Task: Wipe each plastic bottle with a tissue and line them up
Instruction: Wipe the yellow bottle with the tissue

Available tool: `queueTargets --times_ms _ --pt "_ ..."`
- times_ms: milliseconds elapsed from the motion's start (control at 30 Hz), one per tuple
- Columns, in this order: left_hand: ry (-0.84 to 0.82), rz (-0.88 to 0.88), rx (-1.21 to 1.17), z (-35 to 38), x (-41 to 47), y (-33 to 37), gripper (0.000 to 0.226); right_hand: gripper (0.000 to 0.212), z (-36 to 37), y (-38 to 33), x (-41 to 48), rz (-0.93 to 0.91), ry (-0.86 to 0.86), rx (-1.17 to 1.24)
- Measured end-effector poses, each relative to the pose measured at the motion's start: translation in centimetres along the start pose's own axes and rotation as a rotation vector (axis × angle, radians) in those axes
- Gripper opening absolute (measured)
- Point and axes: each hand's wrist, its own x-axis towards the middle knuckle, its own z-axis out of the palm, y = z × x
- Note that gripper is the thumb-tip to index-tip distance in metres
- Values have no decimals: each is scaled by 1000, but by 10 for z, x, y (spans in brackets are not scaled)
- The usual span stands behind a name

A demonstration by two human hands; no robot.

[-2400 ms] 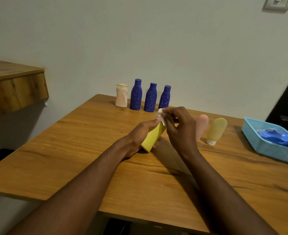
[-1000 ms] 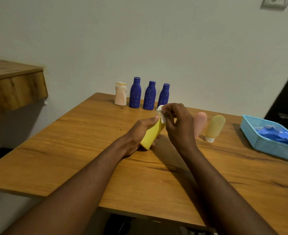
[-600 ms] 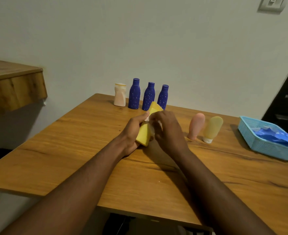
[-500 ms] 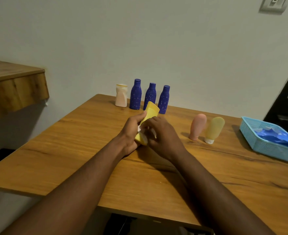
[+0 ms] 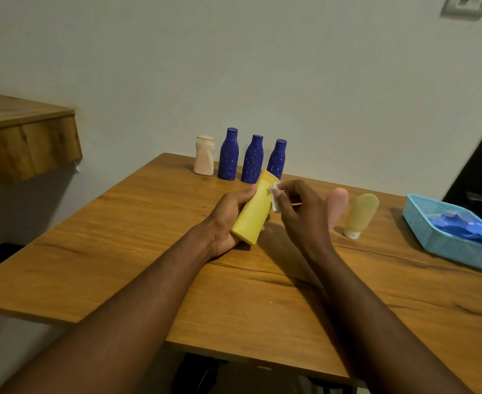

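Here we are over the desk (image 5: 120,251), with the basket (image 5: 447,248) out at 3 o'clock. Our left hand (image 5: 228,220) has its fingers (image 5: 248,191) wrapped round the yellow bottle (image 5: 255,211) at mid-desk, tilted with its top toward 1 o'clock. Our right hand (image 5: 302,214) was down over the lower body half a second ago, and now it's up near the top, so that stroke has run the length of the bottle. We'd say this one is nearly wiped and due to join the row soon. That row stands at 12 o'clock: three blue bottles (image 5: 252,160) and, at their 9 o'clock, a cream bottle (image 5: 204,156). A pink tube (image 5: 337,203) and a yellow tube (image 5: 360,214) wait at 2 o'clock, probably next. Smallest of all is the tissue (image 5: 275,199), pinched in the right fingertips against the bottle's side.
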Motion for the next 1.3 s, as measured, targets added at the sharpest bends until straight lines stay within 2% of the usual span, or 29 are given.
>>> queueTargets --times_ms 233,300,500,633,700,800,1033,1133,1233,1300 --pt "43 -1 -81 -6 3 2 38 16 10 -25 -13 -241 -354 -68" --pt "49 13 -76 -7 3 2 35 17 12 -27 -13 -273 -389 -84" --pt "12 39 9 -1 4 -1 34 9 12 -18 -7 -226 -95 -77" --pt "31 16 91 1 2 -1 38 7 11 -10 -1 -138 40 -51" --pt "41 15 110 2 2 -2 42 6 10 -7 1 -62 49 -37" --pt "113 21 93 2 2 -1 46 5 10 -5 -3 -27 -73 -7" --pt "344 68 24 -8 14 4 55 13 16 -26 -15 -160 -433 -48" --pt "338 18 14 -9 15 5 57 15 16 -30 -17 -213 -492 -52" --pt "307 -27 -11 -8 14 6 41 22 15 -35 -19 -269 -501 -97" --pt "301 -37 -6 -9 13 7 40 24 14 -38 -20 -290 -499 -130"
